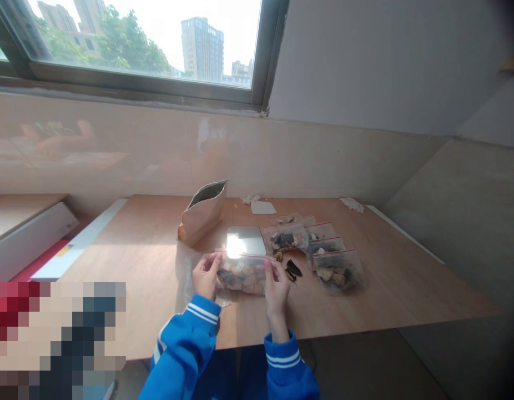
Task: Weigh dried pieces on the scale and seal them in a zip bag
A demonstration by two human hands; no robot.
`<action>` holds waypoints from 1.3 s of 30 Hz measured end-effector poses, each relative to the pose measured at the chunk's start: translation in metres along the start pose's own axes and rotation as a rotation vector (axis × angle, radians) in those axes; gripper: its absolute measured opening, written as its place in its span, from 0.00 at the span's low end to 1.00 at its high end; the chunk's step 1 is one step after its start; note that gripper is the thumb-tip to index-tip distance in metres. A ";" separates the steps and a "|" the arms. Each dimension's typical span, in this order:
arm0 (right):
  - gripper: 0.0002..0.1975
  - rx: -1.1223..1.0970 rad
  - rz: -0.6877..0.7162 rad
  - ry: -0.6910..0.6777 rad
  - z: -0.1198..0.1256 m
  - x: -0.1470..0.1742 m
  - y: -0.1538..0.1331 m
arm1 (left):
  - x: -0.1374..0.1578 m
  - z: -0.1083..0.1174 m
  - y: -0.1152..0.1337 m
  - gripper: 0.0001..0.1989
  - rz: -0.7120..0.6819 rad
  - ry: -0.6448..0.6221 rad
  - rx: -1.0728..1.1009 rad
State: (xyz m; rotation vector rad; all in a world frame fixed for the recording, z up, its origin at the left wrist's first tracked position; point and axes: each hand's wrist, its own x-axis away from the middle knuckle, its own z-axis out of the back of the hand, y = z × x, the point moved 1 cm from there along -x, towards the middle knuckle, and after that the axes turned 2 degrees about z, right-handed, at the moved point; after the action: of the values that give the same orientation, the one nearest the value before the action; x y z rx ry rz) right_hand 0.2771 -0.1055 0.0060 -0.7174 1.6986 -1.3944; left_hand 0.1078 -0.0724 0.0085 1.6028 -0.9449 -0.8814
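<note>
Two blue sleeves with white stripes are seen at the bottom, both arms bent and reaching forward over the near edge of the tabletop (pixel 140 250). The left hand (pixel 206 275) is raised with the fingers curled, and the left end of a small clear bag (pixel 242 273) is pinched by it near the top strip. The right hand (pixel 277 289) is held upright with the wrist straight, and the right end of the same bag is pinched by its fingers. The bag is held between the two hands, just above the wood, and brown and dark bits are seen inside it.

Just right of the right hand, a few dark loose bits (pixel 292 270) are lying on the wood. A little farther right, a filled clear bag (pixel 338 270) is lying flat, and more filled bags (pixel 307 236) are laid in a bunch behind it.

Right behind the held bag, a flat shiny scale (pixel 246 240) is set, with bright light on it. To its left, an open brown paper pouch (pixel 202 211) is standing, leaning a little. Farther back, a white paper square (pixel 263 207) is lying near the wall. Above the wall, a window (pixel 149 39) is seen with tall buildings and trees outside.
</note>
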 end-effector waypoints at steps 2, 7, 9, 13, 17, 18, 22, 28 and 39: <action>0.21 -0.035 -0.013 0.039 0.002 0.000 0.002 | 0.000 0.001 -0.001 0.21 0.009 0.006 0.002; 0.22 -0.001 -0.015 0.085 0.006 0.000 0.002 | 0.002 0.005 0.000 0.18 -0.007 -0.082 -0.020; 0.24 0.020 -0.004 0.072 0.007 -0.001 0.003 | 0.003 0.005 0.001 0.17 -0.025 -0.088 -0.023; 0.23 0.055 0.023 0.093 0.007 0.000 0.006 | 0.005 0.005 0.004 0.17 -0.050 -0.056 -0.049; 0.22 0.071 0.057 0.113 0.007 0.002 0.003 | 0.006 0.006 0.004 0.16 -0.107 -0.035 -0.133; 0.21 0.075 0.064 0.115 0.007 0.002 0.002 | 0.005 0.006 0.004 0.16 -0.119 -0.034 -0.147; 0.22 0.081 0.048 0.130 0.010 0.000 0.001 | 0.006 0.007 0.003 0.15 -0.113 -0.095 -0.164; 0.21 0.010 0.011 0.044 0.008 -0.003 0.002 | 0.009 0.003 0.005 0.15 -0.025 -0.217 -0.112; 0.19 -0.008 0.010 -0.011 0.006 0.000 0.001 | 0.006 0.005 -0.002 0.17 -0.008 -0.173 -0.103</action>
State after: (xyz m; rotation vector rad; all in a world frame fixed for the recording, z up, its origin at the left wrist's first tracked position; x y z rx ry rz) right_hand 0.2824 -0.1089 0.0044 -0.7192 1.6985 -1.3753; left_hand 0.1067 -0.0796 0.0048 1.4606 -0.9967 -1.0707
